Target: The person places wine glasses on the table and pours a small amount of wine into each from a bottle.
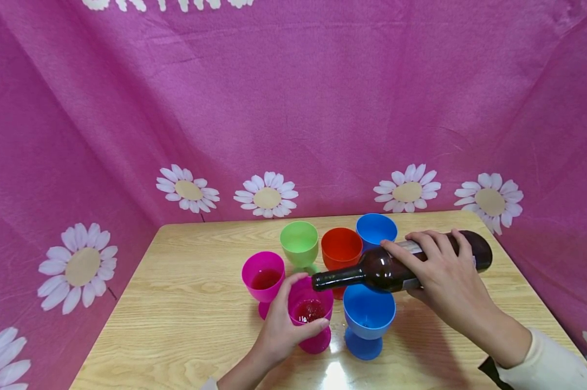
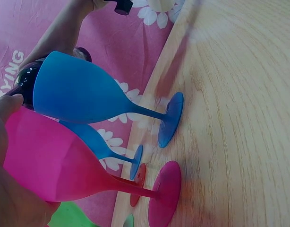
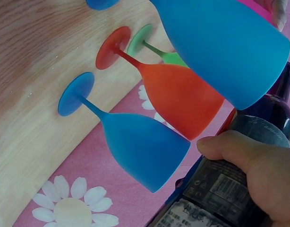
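Observation:
My right hand [image 1: 447,271] grips a dark wine bottle [image 1: 383,268] around its body, tilted almost level with its neck pointing left. The bottle's mouth is over the rim of a pink goblet [image 1: 318,342] that has red liquid in its bowl. Fingers and thumb of my left hand [image 1: 286,330] curl around that goblet's bowl, and its foot is at the table. Beside it on the right stands a blue goblet [image 1: 366,330], under the bottle's shoulder. In the right wrist view, the thumb presses on the bottle's label [image 3: 225,182].
Another pink goblet [image 1: 259,276] with red liquid stands at the left. Behind are a green goblet [image 1: 298,244], a red goblet [image 1: 339,252] and a second blue goblet [image 1: 373,227]. The wooden table [image 1: 186,303] meets a pink flowered cloth [image 1: 323,108] at its back edge.

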Demonstrator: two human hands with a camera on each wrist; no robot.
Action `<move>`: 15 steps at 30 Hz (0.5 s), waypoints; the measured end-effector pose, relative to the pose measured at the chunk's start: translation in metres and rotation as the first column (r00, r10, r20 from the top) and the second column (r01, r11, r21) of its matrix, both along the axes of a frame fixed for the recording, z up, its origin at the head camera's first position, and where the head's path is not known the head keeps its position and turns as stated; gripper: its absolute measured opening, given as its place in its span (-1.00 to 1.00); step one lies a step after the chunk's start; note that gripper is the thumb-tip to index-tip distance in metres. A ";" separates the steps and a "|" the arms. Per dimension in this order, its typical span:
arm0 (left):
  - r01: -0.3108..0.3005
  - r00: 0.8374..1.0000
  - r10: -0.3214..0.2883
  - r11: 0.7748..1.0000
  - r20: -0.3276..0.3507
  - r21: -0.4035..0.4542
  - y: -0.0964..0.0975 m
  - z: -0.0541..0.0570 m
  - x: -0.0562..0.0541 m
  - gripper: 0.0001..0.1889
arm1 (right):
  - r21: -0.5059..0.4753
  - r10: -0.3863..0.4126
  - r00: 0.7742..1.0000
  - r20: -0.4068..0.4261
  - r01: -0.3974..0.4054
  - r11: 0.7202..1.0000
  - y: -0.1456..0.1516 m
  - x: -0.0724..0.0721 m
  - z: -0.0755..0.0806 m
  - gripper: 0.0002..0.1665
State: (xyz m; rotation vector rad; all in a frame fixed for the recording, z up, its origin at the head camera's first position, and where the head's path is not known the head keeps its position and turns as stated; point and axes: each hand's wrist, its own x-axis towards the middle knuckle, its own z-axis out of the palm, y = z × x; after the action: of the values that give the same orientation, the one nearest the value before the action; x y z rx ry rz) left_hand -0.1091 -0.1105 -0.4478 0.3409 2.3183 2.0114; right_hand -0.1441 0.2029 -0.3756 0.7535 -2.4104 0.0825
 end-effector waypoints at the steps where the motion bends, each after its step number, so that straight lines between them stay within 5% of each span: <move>1: 0.000 1.000 0.000 1.000 -0.002 -0.001 0.000 0.000 0.000 -0.14 | -0.002 0.002 1.000 0.001 -0.002 1.000 0.000 0.000 0.000 0.35; 15: 0.005 1.000 -0.006 1.000 0.015 0.010 0.000 0.001 0.000 -0.13 | -0.014 0.009 1.000 0.005 -0.009 1.000 0.000 0.000 0.000 0.36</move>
State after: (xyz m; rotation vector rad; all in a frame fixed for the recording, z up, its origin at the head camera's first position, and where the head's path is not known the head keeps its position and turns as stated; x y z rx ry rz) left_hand -0.1091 -0.1105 -0.4466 0.3316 2.2970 2.0166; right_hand -0.1437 0.2027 -0.3754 0.7588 -2.4087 0.1055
